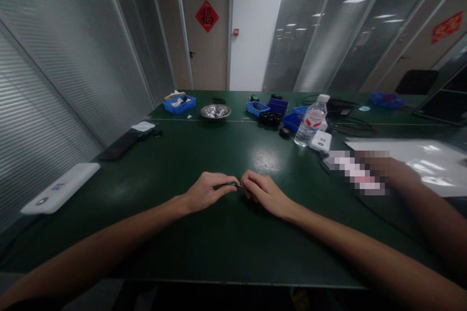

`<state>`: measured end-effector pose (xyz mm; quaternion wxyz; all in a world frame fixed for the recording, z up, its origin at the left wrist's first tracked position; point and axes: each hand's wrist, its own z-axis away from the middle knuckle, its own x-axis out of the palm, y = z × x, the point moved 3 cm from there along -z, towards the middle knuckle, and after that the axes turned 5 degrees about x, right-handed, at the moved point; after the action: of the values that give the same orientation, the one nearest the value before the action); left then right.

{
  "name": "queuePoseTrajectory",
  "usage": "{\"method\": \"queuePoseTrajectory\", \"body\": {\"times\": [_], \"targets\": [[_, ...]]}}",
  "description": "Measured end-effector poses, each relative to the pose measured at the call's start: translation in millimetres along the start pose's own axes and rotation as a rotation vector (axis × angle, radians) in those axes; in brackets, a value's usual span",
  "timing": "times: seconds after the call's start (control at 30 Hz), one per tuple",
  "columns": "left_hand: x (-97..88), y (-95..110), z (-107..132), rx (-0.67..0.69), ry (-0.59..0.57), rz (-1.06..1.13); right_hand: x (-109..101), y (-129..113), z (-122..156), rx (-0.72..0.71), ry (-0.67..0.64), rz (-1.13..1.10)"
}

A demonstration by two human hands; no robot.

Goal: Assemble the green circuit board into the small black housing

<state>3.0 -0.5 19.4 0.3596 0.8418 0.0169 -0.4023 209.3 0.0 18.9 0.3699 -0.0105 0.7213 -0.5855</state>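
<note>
My left hand (208, 191) is closed in a pinch on a small dark green-and-black piece (232, 183), held just above the green table (146, 238). A thin pale metal shaft (240, 185) bridges the narrow space between that piece and my right hand (263, 192). The right thumb and fingers are pressed together round the shaft's other end. Most of what each hand grips is hidden by the fingers, so the kind of piece cannot be told. Both forearms reach in from the lower corners, and the fingertips almost meet.
A co-worker's arm (434, 204) comes in at the right beside a white sheet (438, 155). A water bottle (312, 124) stands beyond my right hand. Farther back are a metal bowl (215, 115) and blue baskets (179, 105). White power banks (62, 189) lie left and right.
</note>
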Motion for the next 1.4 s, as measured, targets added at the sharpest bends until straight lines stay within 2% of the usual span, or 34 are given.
{"method": "queuePoseTrajectory", "body": {"times": [0.17,0.37,0.47,0.7,0.87,1.4], "targets": [[-2.0,2,0,-0.013,-0.008,0.017,1,-2,1,-0.036,0.016,0.042],[-0.6,4,-1,-0.005,-0.029,0.006,4,-4,3,-0.178,0.096,0.295],[0.2,4,-2,-0.004,-0.035,-0.011,5,-3,4,-0.187,0.121,0.36],[-1.1,7,-3,-0.027,-0.029,0.015,4,-6,7,-0.156,0.127,0.248],[4.5,7,-4,0.022,-0.055,0.005,8,-6,8,-0.157,0.114,0.178],[1.6,10,-6,-0.033,-0.067,0.043,6,-5,4,-0.162,0.117,0.239]]}}
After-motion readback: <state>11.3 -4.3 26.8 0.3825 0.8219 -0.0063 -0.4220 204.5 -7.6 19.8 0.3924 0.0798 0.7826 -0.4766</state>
